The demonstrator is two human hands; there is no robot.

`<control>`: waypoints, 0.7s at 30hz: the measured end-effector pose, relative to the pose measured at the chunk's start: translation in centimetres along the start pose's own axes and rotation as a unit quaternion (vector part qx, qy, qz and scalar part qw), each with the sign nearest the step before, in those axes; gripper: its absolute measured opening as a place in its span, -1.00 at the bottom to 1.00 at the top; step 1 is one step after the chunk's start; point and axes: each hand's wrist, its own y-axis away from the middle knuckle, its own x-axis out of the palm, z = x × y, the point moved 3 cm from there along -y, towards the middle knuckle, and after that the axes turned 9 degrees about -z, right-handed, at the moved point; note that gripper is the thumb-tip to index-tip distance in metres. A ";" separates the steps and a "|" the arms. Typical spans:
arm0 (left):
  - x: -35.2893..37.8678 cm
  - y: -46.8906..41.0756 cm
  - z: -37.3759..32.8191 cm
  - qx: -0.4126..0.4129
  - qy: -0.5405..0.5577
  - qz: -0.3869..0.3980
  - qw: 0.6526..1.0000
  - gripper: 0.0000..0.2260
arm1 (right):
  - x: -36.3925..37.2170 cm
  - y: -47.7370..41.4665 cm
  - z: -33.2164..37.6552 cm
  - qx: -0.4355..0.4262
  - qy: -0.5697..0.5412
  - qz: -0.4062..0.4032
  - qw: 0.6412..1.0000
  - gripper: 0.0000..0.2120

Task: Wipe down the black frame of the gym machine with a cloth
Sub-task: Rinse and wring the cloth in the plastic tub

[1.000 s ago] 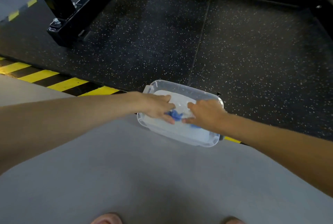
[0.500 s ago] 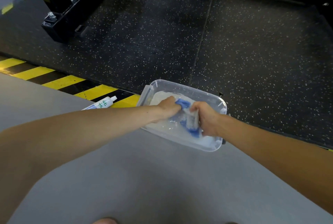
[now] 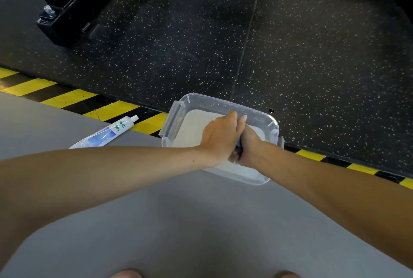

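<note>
Prep only: left hand point(image 3: 220, 136) and right hand point(image 3: 250, 146) clench cloth point(image 3: 239, 143) over tub point(image 3: 223, 101); black frame point(image 3: 67, 16) apparently unwiped.

Two hands: left hand point(image 3: 220, 136), right hand point(image 3: 251, 146); one cloth point(image 3: 239, 143); one tub point(image 3: 223, 102); one tube point(image 3: 107, 134); one frame point(image 3: 67, 16).

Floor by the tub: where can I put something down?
Bare: the grey floor between the two arms, and the speckled mat between the tub and the black frame. Crowded: left of the tub, where a tube lies by the striped tape, and over the tub, where the left hand and right hand grip the cloth.
</note>
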 end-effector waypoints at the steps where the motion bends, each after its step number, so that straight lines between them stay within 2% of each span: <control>1: 0.1 -0.2 0.2 0.022 -0.017 -0.001 1.000 -0.69 | -0.1 0.0 0.1 -0.002 0.011 -0.016 1.000 -0.58; 3: 0.3 -0.7 0.9 0.046 -0.035 0.013 0.998 -0.67 | -0.2 0.2 0.3 -0.021 0.052 -0.036 0.998 -0.57; 6: 0.5 -1.3 2.5 0.041 -0.049 0.053 0.997 -0.57 | -0.1 0.4 0.7 -0.064 0.121 -0.044 0.990 -0.53; 9: 0.7 -1.4 3.5 0.034 -0.077 0.101 0.991 -0.53 | -0.2 1.0 1.2 -0.090 0.177 -0.042 0.979 -0.62; 12: 0.3 -1.8 4.8 0.019 -0.117 0.139 0.983 -0.51 | -0.1 1.4 1.4 -0.143 0.270 -0.020 0.952 -0.69; 14: -0.3 -2.1 6.1 0.026 -0.165 0.152 0.974 -0.59 | -0.1 1.4 1.4 -0.163 0.326 -0.012 0.931 -0.57; 17: -1.0 -1.9 7.2 0.040 -0.192 0.161 0.967 -0.74 | -0.7 1.5 1.8 -0.188 0.434 -0.024 0.881 -0.41; 19: -1.1 -1.4 7.2 0.032 -0.161 0.195 0.967 -0.78 | -1.4 1.4 2.1 -0.206 0.447 -0.040 0.870 -0.46; 21: -1.1 -1.1 7.3 0.046 -0.139 0.235 0.961 -0.80 | -1.7 1.2 2.3 -0.202 0.419 -0.056 0.884 -0.70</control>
